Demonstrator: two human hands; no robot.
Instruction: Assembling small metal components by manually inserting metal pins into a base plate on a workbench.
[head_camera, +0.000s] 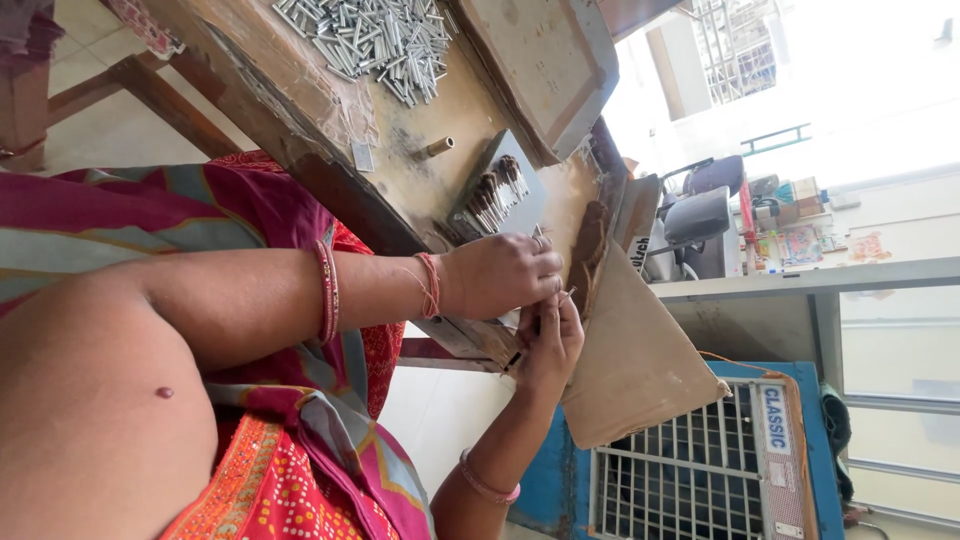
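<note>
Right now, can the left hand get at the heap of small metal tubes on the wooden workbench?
Probably yes. The left hand is busy at the bench edge pinching a small piece against the right hand. Only a tray of loaded tubes lies between it and the heap of metal tubes; the workbench is otherwise open.

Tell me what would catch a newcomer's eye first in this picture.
First, the two hands meeting at the frame's centre: the left hand above, the right hand below, pinching a small thin piece between them. Then the heap of small metal tubes on the wooden table at the top.
</note>
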